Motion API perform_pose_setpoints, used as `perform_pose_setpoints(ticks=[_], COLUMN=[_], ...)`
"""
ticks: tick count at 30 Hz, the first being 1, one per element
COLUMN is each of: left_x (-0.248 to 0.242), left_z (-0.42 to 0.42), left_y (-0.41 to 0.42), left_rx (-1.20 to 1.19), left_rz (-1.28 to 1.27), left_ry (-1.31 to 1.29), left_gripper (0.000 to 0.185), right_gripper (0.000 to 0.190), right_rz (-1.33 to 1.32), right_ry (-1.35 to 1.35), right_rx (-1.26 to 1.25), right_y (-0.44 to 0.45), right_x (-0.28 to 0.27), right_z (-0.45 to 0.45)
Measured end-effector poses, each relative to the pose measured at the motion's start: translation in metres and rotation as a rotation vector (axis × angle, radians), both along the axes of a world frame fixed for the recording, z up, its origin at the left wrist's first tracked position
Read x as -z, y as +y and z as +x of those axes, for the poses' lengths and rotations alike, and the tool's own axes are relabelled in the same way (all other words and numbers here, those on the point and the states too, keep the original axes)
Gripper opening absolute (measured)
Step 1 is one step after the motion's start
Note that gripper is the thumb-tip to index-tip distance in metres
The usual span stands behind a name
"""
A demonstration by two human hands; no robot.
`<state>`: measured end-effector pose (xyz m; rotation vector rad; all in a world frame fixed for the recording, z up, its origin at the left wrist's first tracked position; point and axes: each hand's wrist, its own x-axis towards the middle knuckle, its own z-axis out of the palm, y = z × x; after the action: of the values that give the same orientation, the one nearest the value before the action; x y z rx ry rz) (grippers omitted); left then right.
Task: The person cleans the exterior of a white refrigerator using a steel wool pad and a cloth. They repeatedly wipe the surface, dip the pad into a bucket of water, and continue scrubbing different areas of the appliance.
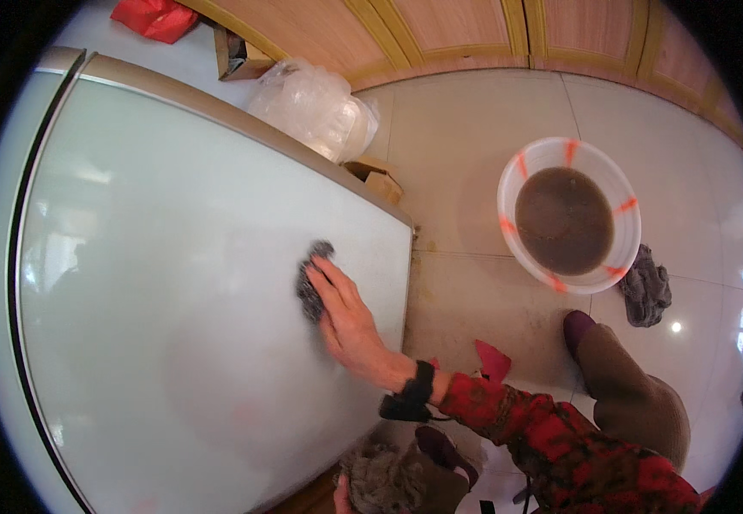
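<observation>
My right hand point(352, 327) presses a dark grey cloth point(310, 289) flat against a glossy white door panel point(185, 257), which looks like a refrigerator's. The fingers lie over the cloth, and both are slightly blurred. A black band point(413, 392) circles that wrist, below a red and black plaid sleeve point(557, 443). At the bottom edge, my left hand point(342, 496) shows only a few fingers against a shaggy grey-brown cloth point(384, 478); the rest of this hand is hidden or cut off.
A white basin point(506, 225) with orange marks holds murky brown water on the tiled floor point(467, 289). Beside it lies a grey rag point(646, 289). Clear plastic bags point(313, 109), a cardboard box point(384, 186) and wooden cabinet doors point(461, 26) stand beyond. Red scraps point(492, 361) lie near my feet.
</observation>
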<state>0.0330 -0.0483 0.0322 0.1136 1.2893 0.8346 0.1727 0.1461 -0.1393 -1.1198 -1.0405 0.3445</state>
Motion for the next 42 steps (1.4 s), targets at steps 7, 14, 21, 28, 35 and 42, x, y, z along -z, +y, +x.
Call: perform_pose_setpoints(ticks=[7,14,21,28,35,42], left_x=[-0.002,-0.001,0.01,0.009,0.001,0.003], left_z=[0.009,0.011,0.006,0.012,0.025,0.023], left_y=[0.007,0.011,0.016,0.02,0.025,0.025], left_rx=[0.027,0.004,0.0,0.003,-0.032,-0.026], left_rz=[0.01,0.024,-0.016,0.013,-0.1,-0.106], left_ry=[0.102,0.078,0.092,0.046,0.22,0.274], left_gripper=[0.047,0.049,0.05,0.05,0.052,0.053], right_gripper=[0.069,0.068,0.068,0.065,0.069,0.064], right_rz=[-0.323,-0.006,-0.357,-0.337,-0.187,-0.592], right_ry=[0.288,0.151,0.221,0.231,0.13,0.4], right_rx=[0.197,0.16,0.127,0.282,0.027,0.079], right_y=[-0.002,0.007,-0.018,-0.007,-0.014,-0.017], right_x=[0.008,-0.006,0.043,0.082,0.077,0.105], right_z=[0.016,0.013,-0.002,-0.004,-0.021,-0.009])
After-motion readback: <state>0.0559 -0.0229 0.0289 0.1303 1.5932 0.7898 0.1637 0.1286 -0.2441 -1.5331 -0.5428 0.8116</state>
